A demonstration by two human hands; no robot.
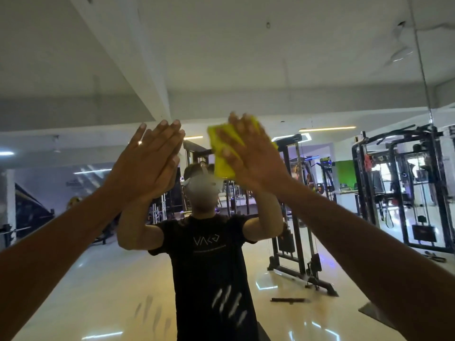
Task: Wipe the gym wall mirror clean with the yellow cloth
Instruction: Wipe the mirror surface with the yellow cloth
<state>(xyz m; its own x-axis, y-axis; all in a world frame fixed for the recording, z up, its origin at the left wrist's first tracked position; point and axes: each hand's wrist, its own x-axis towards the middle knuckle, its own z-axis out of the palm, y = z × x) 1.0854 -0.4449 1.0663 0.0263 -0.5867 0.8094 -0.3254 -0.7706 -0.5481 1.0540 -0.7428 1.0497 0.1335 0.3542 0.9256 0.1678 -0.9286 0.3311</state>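
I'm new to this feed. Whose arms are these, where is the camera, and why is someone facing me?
The one picture comes from a camera worn on a person's head. The two bare arms reaching forward are that person's own. They face a wall mirror, so the figure in the black shirt is their reflection, with gym machines reflected behind. The right hand presses a yellow cloth flat on the glass. The left hand rests open on the mirror, holding nothing. Finger smears show lower down.
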